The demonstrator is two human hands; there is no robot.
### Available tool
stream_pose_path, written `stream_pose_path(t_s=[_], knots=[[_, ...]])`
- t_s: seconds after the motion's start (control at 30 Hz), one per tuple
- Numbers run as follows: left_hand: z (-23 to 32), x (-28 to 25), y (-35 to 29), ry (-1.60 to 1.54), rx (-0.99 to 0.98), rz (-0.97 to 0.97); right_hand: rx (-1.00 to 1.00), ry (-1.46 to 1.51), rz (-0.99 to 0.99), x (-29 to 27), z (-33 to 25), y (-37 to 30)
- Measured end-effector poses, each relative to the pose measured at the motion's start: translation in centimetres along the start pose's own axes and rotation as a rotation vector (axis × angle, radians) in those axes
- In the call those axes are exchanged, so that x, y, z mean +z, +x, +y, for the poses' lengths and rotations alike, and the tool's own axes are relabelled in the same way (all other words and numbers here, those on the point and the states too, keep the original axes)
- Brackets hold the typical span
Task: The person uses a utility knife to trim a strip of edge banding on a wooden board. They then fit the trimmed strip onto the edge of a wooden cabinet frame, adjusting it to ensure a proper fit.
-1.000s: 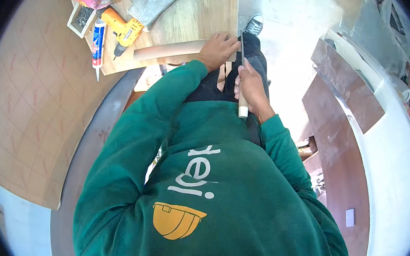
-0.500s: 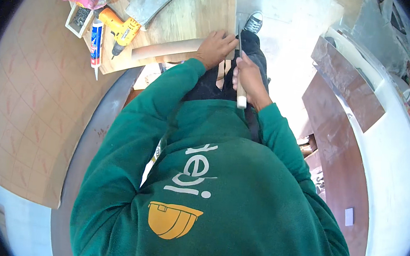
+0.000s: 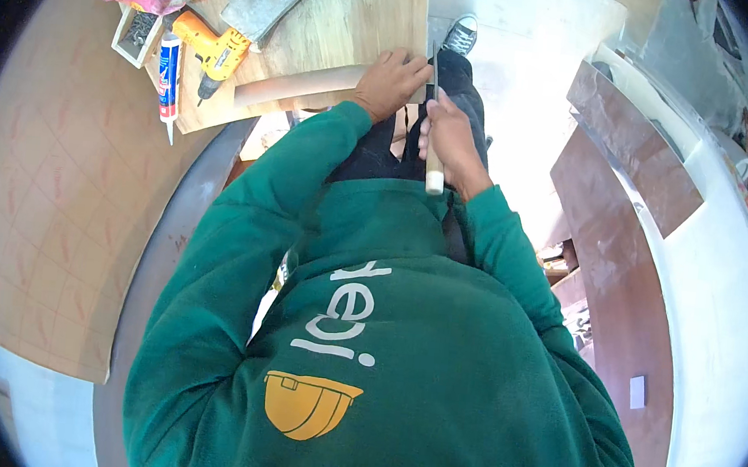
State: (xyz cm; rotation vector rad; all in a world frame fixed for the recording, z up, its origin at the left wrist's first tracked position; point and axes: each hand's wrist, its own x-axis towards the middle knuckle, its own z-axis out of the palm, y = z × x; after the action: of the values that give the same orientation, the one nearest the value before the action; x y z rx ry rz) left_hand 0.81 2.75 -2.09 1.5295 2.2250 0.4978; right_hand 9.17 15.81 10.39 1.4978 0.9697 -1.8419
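Glare whitens the floor (image 3: 531, 114) right of the worktop (image 3: 347, 31); the brown sheet (image 3: 46, 223) left of it is dimmer, softly shadowed.

White lettering (image 3: 324, 348) is running across the near green sweatshirt (image 3: 434, 363); pale print (image 3: 169, 66) is marking the far-left caulk tube (image 3: 168, 82); reddish marks (image 3: 81, 301), perhaps words, are repeating over the left brown-papered panel (image 3: 56, 206).

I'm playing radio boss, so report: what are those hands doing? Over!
Left grip on curved strip. Right grip closed around pale-handled tool. Yellow drill lies left, clear of both hands.
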Motion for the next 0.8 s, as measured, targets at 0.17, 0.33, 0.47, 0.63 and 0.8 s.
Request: stream_pose_path(t_s=[0.17,0.33,0.47,0.63,0.8], knots=[[0.4,0.2,-0.5,0.006,-0.019,0.011,0.055,-0.033,0.005,-0.3,0.6,-3.1],[0.2,0.2,-0.1,-0.017,0.0,0.02,0.015,0.029,-0.019,-0.3,0.3,0.4],[0.2,0.1,-0.2,-0.027,-0.017,0.034,0.025,-0.057,0.011,0.2,-0.6,-2.3],[0.3,0.4,-0.5,-0.038,-0.009,0.011,-0.013,-0.035,-0.024,-0.4,0.4,-0.2],[0.5,0.3,-0.6,-0.039,-0.035,-0.007,0.04,-0.046,-0.005,-0.7,0.3,-1.6]])
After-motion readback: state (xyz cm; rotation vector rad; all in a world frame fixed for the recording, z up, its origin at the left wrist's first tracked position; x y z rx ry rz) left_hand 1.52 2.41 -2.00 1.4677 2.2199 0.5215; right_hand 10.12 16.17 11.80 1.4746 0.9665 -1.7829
